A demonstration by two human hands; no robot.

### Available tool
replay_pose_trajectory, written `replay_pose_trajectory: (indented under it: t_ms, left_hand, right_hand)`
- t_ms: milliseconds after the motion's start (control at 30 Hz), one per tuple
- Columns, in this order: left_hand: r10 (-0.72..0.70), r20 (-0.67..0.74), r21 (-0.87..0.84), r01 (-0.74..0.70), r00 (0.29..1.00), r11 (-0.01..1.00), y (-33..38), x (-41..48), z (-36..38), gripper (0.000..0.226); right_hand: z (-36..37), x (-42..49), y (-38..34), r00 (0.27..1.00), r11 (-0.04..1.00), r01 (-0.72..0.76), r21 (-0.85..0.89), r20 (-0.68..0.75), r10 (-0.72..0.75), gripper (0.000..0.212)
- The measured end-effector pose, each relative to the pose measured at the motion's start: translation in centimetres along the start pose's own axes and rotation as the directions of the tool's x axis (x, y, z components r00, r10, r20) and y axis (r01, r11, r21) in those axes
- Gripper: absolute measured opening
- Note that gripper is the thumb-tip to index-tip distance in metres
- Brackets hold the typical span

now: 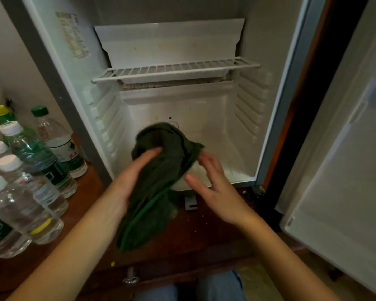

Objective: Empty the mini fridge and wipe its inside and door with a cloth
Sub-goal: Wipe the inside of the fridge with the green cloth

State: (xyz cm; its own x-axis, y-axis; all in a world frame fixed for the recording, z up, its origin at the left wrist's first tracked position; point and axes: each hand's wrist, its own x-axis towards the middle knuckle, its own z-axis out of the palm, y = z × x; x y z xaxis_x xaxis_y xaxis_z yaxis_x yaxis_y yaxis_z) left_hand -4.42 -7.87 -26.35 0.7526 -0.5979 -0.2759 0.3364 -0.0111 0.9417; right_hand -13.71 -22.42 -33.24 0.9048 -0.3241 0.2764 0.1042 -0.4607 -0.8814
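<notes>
The mini fridge (243, 118) stands open in front of me, with nothing on its wire shelf (174, 69) or its floor. Its door (343, 161) is swung out to the right. A dark green cloth (159, 183) hangs in front of the fridge's lower opening. My left hand (135, 170) holds the cloth from the left, its fingers lying across the fabric. My right hand (211, 183) is beside the cloth's right edge with spread, relaxed fingers, its fingertips at the cloth's edge.
Several plastic water bottles (26, 183) and a green bottle with a yellow cap (2, 116) stand on the wooden surface (204, 227) at the left of the fridge. A small grey fridge foot (190, 203) sits under the front edge. My knees show at the bottom.
</notes>
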Motion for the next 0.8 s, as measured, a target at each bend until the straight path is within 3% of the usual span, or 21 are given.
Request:
replay_pose_trajectory:
  t_ms: [67,133,167,233,333,400,467,600,667,733,800]
  left_hand:
    - [0.196,-0.125,0.089,-0.186,0.973,0.978,1.3,2.2,-0.5,0.017]
    - [0.425,-0.156,0.333,-0.358,0.892,0.872,1.6,5.6,-0.9,0.037]
    - [0.532,-0.107,0.500,-0.417,0.840,0.759,1.4,7.7,-0.9,0.039]
    - [0.654,0.090,0.763,-0.474,0.752,0.440,0.3,11.8,-0.3,0.037]
    - [0.624,0.242,0.936,-0.348,0.743,0.052,-1.5,16.3,1.8,0.051]
    - [0.578,0.308,0.951,-0.251,0.755,-0.179,-2.1,18.6,3.3,0.074]
    - [0.539,0.413,0.900,-0.239,0.734,-0.365,-2.3,21.0,4.3,0.083]
    - [0.303,0.411,0.833,-0.219,0.860,-0.508,-1.5,24.8,6.2,0.061]
    - [0.256,0.414,0.813,-0.228,0.874,-0.536,-1.1,26.0,7.3,0.050]
    - [0.243,0.438,0.802,-0.254,0.866,-0.541,-0.7,26.6,7.8,0.034]
    - [0.222,0.444,0.831,-0.306,0.868,-0.464,-0.4,25.9,8.1,0.026]
  right_hand:
    - [-0.6,-0.9,1.5,0.996,0.997,-0.037,0.062,-0.080,0.041,0.050]
    - [-1.2,-1.6,3.1,0.983,0.993,-0.079,0.086,-0.158,0.092,0.043]
    - [-1.4,-1.9,3.9,0.977,0.991,-0.097,0.091,-0.182,0.113,0.038]
    - [-1.9,-2.1,4.8,0.970,0.988,-0.112,0.106,-0.204,0.132,0.031]
    - [-2.4,-2.2,5.7,0.967,0.988,-0.110,0.111,-0.216,0.132,0.028]
    - [-2.6,-2.2,6.4,0.968,0.987,-0.113,0.114,-0.209,0.135,0.028]
    - [-2.6,-2.1,7.3,0.968,0.986,-0.129,0.110,-0.202,0.149,0.031]
    - [-2.1,-2.3,9.1,0.968,0.983,-0.140,0.120,-0.193,0.162,0.033]
    - [-1.8,-2.4,9.7,0.968,0.987,-0.117,0.114,-0.208,0.139,0.034]
    - [-1.9,-2.3,10.1,0.970,0.986,-0.103,0.135,-0.208,0.129,0.035]
    - [-2.0,-2.3,10.3,0.968,0.980,-0.102,0.170,-0.209,0.137,0.035]
